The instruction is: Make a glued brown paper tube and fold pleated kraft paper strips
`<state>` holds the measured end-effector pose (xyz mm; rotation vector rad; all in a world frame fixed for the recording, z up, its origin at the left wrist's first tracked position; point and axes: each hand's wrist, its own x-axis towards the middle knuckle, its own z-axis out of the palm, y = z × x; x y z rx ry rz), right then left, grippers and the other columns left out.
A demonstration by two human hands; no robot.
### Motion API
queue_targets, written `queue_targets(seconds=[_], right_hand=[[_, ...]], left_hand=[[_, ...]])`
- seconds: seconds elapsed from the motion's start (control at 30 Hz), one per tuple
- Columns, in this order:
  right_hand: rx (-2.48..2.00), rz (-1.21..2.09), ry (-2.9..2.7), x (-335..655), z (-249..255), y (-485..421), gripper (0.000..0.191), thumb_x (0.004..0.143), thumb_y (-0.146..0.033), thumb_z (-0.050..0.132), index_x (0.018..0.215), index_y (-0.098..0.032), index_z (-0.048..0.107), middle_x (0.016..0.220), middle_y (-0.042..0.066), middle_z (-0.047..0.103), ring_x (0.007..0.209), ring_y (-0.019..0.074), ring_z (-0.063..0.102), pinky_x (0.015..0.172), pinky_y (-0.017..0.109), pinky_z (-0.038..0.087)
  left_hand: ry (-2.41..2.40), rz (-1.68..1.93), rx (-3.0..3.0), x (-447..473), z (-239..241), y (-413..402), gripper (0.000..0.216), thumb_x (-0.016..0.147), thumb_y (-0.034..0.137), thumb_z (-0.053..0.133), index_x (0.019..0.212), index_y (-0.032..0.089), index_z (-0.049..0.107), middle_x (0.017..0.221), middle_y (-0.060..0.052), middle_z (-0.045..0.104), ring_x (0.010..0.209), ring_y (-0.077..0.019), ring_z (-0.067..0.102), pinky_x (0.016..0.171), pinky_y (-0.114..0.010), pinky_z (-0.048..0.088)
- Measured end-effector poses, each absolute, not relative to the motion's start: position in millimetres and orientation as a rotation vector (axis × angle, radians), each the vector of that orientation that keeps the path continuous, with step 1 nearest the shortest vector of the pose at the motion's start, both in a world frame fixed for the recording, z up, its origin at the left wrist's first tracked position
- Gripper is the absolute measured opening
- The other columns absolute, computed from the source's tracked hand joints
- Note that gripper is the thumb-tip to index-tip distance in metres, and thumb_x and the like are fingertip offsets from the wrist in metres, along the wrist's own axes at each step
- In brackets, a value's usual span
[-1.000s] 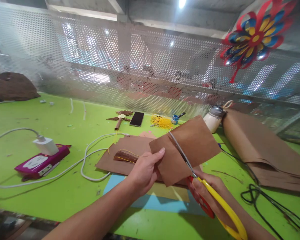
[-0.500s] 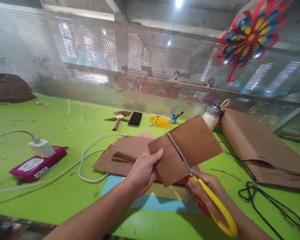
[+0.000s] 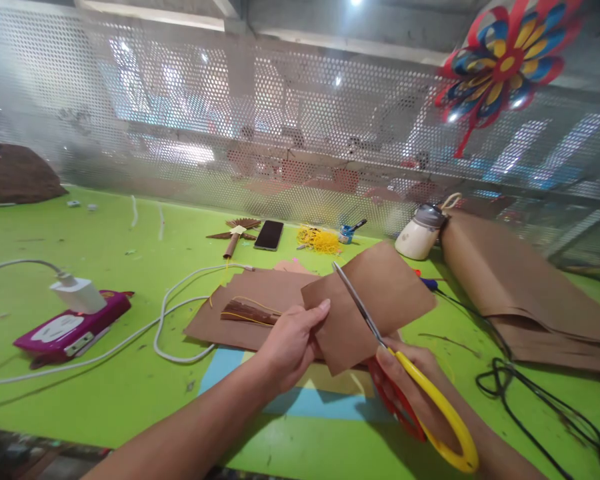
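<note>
My left hand [image 3: 293, 343] pinches the left part of a piece of brown paper [image 3: 387, 287], thumb on top. My right hand [image 3: 405, 367] is wrapped around the handles of a pair of scissors [image 3: 443, 407], one loop yellow and the other red. The scissors' blade lies across the paper from its near edge to its far edge; the other blade is hidden beneath. Under my hands lie a larger brown sheet [image 3: 275, 285], a bundle of thin dark brown strips with yellow thread [image 3: 245, 311], and blue paper [image 3: 300, 405].
At left sits a purple power strip [image 3: 75, 327] with a white charger [image 3: 80, 293] and looping white cable. Behind are a phone [image 3: 269, 235], yellow shreds [image 3: 320, 240], a small blue jar [image 3: 346, 233] and a white bottle [image 3: 420, 233]. Folded brown paper [image 3: 540, 287] and black cord [image 3: 520, 393] lie right.
The scissors' handle loops have spread wider apart. The paper's right part has shifted slightly down and left, uncovering the white bottle and a blue-and-red object behind it.
</note>
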<state>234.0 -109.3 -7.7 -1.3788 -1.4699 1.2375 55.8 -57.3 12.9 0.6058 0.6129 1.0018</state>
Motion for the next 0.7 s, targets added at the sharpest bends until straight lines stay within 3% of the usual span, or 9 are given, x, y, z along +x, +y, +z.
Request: queue_targets(seconds=[0.4, 0.53, 0.63, 0.7], right_hand=[[-1.512, 1.388, -1.249, 250.1, -5.9, -89.1, 0.053, 0.082, -0.066, 0.047, 0.062, -0.017, 0.049, 0.044, -0.005, 0.042, 0.034, 0.0055, 0.037, 0.032, 0.016, 0.03], [-1.507, 1.802, -1.146, 288.0, 3.8, -69.1, 0.053, 0.087, -0.063, 0.041, 0.092, -0.015, 0.062, 0.05, -0.005, 0.048, 0.034, 0.0041, 0.035, 0.031, 0.014, 0.027], [-1.37, 1.811, -1.425, 340.5, 13.7, -58.9, 0.043, 0.085, -0.051, 0.052, 0.101, -0.013, 0.064, 0.054, -0.003, 0.055, 0.038, 0.0045, 0.042, 0.036, 0.015, 0.033], [-1.267, 1.801, -1.556, 381.7, 16.7, -54.1, 0.04, 0.07, -0.037, 0.071, 0.098, -0.009, 0.065, 0.053, -0.001, 0.058, 0.04, 0.0074, 0.047, 0.036, 0.017, 0.033]], left_hand=[[0.746, 1.01, 0.562, 65.4, 6.1, -46.6, 0.021, 0.087, 0.015, 0.054, 0.099, 0.003, 0.065, 0.091, -0.017, 0.073, 0.074, -0.0205, 0.07, 0.071, -0.033, 0.059], [0.808, 0.986, 0.594, 60.8, 7.7, -46.6, 0.022, 0.087, 0.016, 0.054, 0.103, 0.004, 0.064, 0.09, -0.017, 0.073, 0.074, -0.0212, 0.07, 0.071, -0.035, 0.06], [0.84, 0.961, 0.613, 57.5, 10.6, -48.0, 0.023, 0.087, 0.015, 0.054, 0.104, 0.004, 0.065, 0.092, -0.016, 0.073, 0.077, -0.022, 0.07, 0.072, -0.036, 0.06], [0.849, 0.995, 0.633, 56.4, 11.9, -47.6, 0.023, 0.086, 0.014, 0.055, 0.105, 0.006, 0.065, 0.095, -0.015, 0.073, 0.08, -0.0222, 0.07, 0.074, -0.036, 0.06]])
